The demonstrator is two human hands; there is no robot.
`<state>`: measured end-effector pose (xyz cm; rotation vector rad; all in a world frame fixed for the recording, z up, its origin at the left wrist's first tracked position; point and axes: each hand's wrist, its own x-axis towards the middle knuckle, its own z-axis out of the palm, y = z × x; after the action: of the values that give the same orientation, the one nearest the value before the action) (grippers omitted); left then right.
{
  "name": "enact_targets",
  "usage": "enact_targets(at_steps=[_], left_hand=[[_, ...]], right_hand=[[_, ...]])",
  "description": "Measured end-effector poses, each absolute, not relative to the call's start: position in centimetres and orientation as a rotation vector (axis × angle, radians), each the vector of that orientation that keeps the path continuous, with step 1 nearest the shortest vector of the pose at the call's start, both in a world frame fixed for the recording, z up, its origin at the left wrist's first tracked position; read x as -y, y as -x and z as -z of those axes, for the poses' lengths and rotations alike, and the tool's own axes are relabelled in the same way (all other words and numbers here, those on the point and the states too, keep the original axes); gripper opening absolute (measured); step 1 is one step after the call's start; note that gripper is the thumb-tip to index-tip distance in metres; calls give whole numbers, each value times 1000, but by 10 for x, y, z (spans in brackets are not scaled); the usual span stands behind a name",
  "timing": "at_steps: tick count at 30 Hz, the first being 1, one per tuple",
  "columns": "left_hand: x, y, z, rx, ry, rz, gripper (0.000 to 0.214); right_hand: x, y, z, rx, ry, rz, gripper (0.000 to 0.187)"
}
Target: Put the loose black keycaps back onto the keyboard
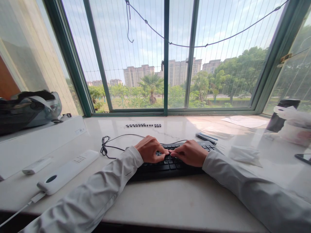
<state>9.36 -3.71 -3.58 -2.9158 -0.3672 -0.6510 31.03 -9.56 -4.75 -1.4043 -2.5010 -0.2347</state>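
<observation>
Pale marble bench (170, 200) runs under a wide green-framed window (166, 58), and on it a black keyboard (170, 165) lies with its long axis left to right, slightly skewed, its cable (107, 147) trailing off leftward. Left hand (151, 149) and right hand (190, 152) rest on the keys, fingers curled and fingertips almost meeting at one key near the middle. A row of loose keycaps (143, 125) sits beyond, a white power bank (66, 171) to the left.

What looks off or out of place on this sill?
A row of loose keycaps lies on the sill near the window, apart from the black keyboard. Both hands, left hand and right hand, rest on the keys. Nothing looks spilled.
</observation>
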Motion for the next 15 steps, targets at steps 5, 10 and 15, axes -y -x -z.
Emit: enact_targets(at_steps=[5,10,15], left_hand=[[41,-98,36,448,2856,640,21],[46,-103,34,450,2806,609,23],[46,-105,34,462,2770,622,26]], right_hand=[[103,-305,39,2643,1350,424,47],[106,-298,34,2700,1337,564,50],[110,-293,33,2692,1352,632,49]])
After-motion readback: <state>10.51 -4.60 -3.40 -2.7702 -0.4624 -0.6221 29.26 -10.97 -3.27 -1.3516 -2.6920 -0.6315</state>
